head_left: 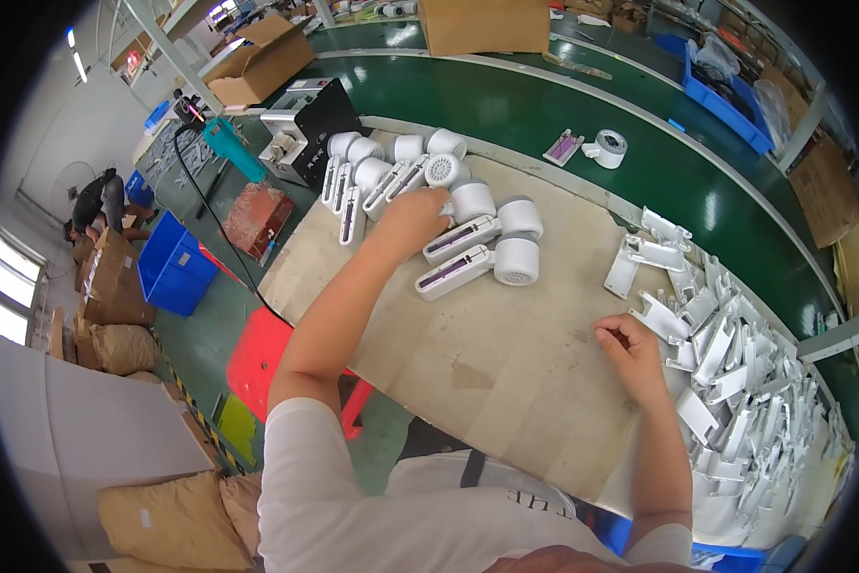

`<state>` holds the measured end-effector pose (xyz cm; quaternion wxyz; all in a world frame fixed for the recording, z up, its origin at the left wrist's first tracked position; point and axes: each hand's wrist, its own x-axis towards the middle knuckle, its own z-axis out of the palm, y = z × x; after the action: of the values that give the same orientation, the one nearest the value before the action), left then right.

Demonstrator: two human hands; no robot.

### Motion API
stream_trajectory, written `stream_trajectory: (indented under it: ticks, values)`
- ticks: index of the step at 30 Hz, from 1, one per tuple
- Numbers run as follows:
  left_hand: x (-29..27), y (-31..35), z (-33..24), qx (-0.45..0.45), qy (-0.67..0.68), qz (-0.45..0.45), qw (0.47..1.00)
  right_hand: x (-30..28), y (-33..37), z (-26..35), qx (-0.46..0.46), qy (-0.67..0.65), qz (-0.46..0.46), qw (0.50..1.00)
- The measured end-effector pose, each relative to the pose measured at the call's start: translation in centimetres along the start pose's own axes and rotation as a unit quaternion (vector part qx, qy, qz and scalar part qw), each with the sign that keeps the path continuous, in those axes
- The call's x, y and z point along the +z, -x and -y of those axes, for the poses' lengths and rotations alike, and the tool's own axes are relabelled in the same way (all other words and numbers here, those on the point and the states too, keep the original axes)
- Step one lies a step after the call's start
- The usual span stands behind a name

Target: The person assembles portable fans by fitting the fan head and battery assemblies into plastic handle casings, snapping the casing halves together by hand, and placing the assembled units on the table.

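Several white handheld units with round, grilled heads lie on the worktable (534,382). Their handles are uncovered and show purple strips inside. My left hand (412,222) reaches into this group, its fingers closed at the neck of a white handheld unit (471,201); the fingertips are partly hidden. Just nearer lie two more, one of them the nearest unit (517,259) with its head to the right. At the right, my right hand (630,355) hovers or rests with curled fingers and nothing visible in them. Beside it spreads a heap of white plastic handle covers (725,382).
Behind the table runs a green conveyor belt (506,105), carrying another round-headed unit (609,149) and a handle part (564,147). A black-fronted machine (317,134) and teal electric screwdriver (233,149) stand back left. A red stool (260,358) and blue bin (176,265) are left.
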<state>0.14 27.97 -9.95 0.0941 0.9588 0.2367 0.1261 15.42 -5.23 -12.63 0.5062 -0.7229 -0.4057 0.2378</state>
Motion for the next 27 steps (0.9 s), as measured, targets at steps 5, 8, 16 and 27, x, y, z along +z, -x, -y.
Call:
stream_trajectory:
  ticks: [5, 8, 16, 27]
  values:
    - [0.4, 0.5, -0.4, 0.022, 0.019, -0.006, 1.0, 0.3, 0.0, 0.5, -0.006, 0.043, 0.005, 0.999]
    - [-0.8, 1.1, 0.0, 0.017, 0.104, -0.075, 0.992, 0.4, 0.1, 0.4, -0.001, 0.041, 0.002, 0.999]
    - [-1.0, 0.1, 1.1, -0.085, -0.05, -0.002, 0.995, 0.5, -0.2, 0.1, 0.009, 0.044, 0.013, 0.999]
    - [-0.4, -2.5, 1.9, -0.063, -0.136, 0.08, 0.985, 0.5, 0.1, 0.1, 0.001, 0.038, 0.009, 0.999]
